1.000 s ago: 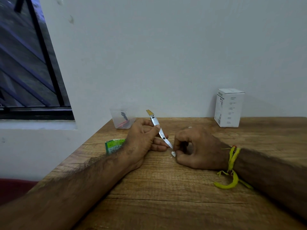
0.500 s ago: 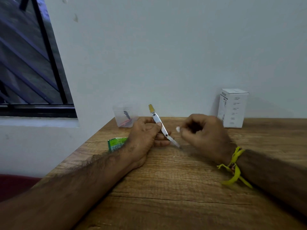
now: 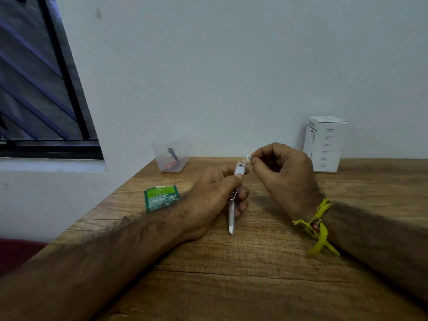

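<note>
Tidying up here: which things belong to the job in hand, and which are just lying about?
In use: metal tool in left hand; white bit pinched by right hand.
Lying about: green sachet, clear cup, white box.

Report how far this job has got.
Done: the white piece is off the table, pinched in the right hand. In hand: the left hand grips the tool, its top end beside the piece. Left: they look not yet joined.

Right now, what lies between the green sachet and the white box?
Head view: the left hand gripping a metal tool and the right hand pinching a small white piece.
</note>
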A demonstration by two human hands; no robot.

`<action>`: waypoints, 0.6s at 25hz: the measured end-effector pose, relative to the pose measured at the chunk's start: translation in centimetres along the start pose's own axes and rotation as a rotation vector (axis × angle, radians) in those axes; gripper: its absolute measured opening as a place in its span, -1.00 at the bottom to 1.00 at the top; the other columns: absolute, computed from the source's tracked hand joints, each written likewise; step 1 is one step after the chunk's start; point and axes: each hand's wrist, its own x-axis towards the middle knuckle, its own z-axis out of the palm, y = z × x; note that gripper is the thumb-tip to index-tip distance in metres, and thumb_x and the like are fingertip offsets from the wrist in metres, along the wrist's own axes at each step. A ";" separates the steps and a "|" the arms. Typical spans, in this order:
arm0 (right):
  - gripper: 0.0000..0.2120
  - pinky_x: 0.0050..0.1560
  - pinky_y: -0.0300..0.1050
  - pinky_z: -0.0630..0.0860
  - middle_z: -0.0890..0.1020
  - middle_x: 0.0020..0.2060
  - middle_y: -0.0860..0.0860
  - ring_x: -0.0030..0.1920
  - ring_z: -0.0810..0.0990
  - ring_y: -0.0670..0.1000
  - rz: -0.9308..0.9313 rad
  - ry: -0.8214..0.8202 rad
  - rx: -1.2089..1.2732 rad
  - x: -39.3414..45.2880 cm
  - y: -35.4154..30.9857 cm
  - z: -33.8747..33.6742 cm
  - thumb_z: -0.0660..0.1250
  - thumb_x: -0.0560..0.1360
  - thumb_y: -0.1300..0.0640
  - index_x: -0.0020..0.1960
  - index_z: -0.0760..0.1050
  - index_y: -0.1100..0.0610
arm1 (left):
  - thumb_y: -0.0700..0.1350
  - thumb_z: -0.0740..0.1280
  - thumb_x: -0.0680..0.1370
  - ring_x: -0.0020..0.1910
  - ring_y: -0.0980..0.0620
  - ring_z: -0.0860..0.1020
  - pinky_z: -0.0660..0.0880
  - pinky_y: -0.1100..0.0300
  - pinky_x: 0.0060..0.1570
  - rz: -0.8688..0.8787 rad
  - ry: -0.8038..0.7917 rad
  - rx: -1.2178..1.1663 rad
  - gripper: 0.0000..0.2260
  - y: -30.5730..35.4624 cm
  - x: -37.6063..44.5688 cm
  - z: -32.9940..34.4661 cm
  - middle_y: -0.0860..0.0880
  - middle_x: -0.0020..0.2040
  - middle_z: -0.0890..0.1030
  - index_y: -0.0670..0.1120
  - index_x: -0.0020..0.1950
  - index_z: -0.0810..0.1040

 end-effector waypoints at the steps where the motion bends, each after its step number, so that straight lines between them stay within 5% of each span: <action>1: -0.98 -0.22 -0.21 0.62 0.69 -0.25 -0.07 -0.23 0.68 -0.11 0.001 -0.024 0.005 0.0 0.0 0.0 0.43 0.49 0.25 -0.09 0.64 0.16 | -0.19 0.11 0.72 -0.45 0.03 0.48 0.42 0.23 -0.46 -0.002 -0.040 0.026 -0.81 0.1 -0.1 0.0 -0.03 -0.41 0.47 -0.15 0.25 0.47; 7: -0.97 -0.24 -0.41 0.51 0.68 -0.23 -0.02 -0.24 0.67 -0.17 -0.047 -0.019 0.083 0.0 -0.1 -0.1 0.41 0.51 0.30 -0.06 0.62 0.22 | -0.16 0.19 0.70 -0.40 0.02 0.57 0.55 0.19 -0.38 0.034 0.025 0.032 -0.78 -0.3 -0.1 -0.1 -0.09 -0.23 0.59 -0.19 0.24 0.57; 15: -0.92 -0.04 -0.31 0.48 0.60 -0.15 0.02 -0.10 0.55 -0.09 -0.387 -0.058 -0.125 -0.2 0.1 0.2 0.35 0.52 0.36 -0.02 0.57 0.24 | -0.10 0.40 0.59 -0.35 -0.14 0.67 0.61 0.14 -0.39 0.233 0.110 0.315 -0.74 -0.2 -0.7 0.2 -0.20 -0.26 0.67 -0.09 0.28 0.60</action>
